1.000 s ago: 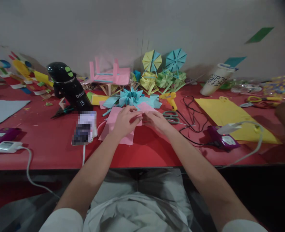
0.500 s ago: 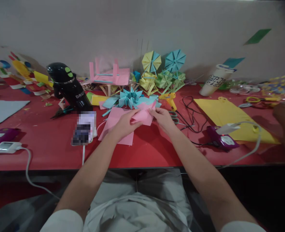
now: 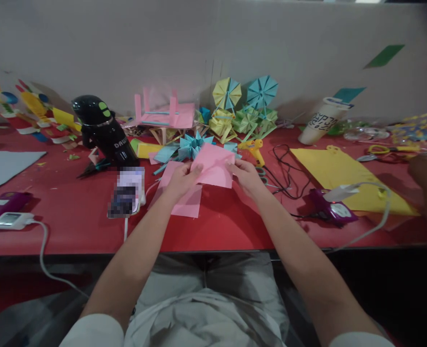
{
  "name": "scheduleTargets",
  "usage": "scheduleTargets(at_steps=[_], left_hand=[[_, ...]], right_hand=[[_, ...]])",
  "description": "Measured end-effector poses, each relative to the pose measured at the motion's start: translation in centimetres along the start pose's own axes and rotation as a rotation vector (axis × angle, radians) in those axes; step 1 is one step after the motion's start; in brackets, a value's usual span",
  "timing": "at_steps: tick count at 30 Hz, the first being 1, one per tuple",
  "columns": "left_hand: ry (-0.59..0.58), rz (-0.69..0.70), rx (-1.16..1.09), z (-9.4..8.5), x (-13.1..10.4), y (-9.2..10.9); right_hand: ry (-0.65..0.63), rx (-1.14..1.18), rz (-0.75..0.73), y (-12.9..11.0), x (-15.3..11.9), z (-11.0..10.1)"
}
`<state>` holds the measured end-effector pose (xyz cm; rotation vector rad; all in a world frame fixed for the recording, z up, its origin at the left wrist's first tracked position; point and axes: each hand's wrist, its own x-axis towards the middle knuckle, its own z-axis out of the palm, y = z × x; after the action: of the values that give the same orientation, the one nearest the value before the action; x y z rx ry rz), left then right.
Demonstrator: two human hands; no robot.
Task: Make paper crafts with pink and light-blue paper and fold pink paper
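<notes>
A creased pink sheet is grasped at opposite edges by the left grip and right grip, above the counter.

The person is wearing a loose, crinkly, pale gray-green shirt with short, whitish sleeves. They are wearing pale gray pants too.

"Where's that phone?"
"On the table, in front of the flask, left of the loose paper."
"And the glue gun?"
"Right of the paper flower, with scissors just in front."
"The cup?"
"Farther right, behind the big sheet, other scissors to its right."
</notes>
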<state>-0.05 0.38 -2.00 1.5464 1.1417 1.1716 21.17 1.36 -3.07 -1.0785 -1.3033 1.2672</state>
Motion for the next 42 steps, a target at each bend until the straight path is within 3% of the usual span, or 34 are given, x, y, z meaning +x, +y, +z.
scheduleTargets(at_steps=[8, 14, 20, 25, 28, 33, 38, 42], left_hand=[[0.061, -0.136, -0.301, -0.4, 0.7, -1.0], [0.068, -0.18, -0.354, -0.8, 0.4, 0.3], [-0.079, -0.182, -0.406, -0.9, 0.0, 0.9], [-0.221, -0.162, -0.262, -1.8, -0.1, 1.5], [-0.307, -0.236, -0.269, -1.8, -0.4, 2.1], [-0.27, -0.349, -0.301, -0.9, -0.8, 1.7], [-0.413, -0.381, -0.296, -0.8, -1.1, 1.2], [-0.413, -0.446, -0.333, -0.3, -1.2, 1.3]], right_hand=[[0.097, 0.048, 0.053, 0.7, 0.5, -0.7], [0.08, 0.079, 0.0, -0.6, -0.1, -0.6], [0.015, 0.13, 0.016, -0.8, -0.1, -0.9], [0.117, 0.031, -0.079, -0.1, 0.6, -1.4], [0.122, -0.039, -0.133, -0.2, 0.5, -1.5], [0.061, -0.152, -0.229, -0.7, 0.0, -1.4], [0.033, -0.192, -0.272, -0.7, -0.1, -1.5], [-0.069, -0.205, -0.304, -1.2, -0.3, -1.3]])
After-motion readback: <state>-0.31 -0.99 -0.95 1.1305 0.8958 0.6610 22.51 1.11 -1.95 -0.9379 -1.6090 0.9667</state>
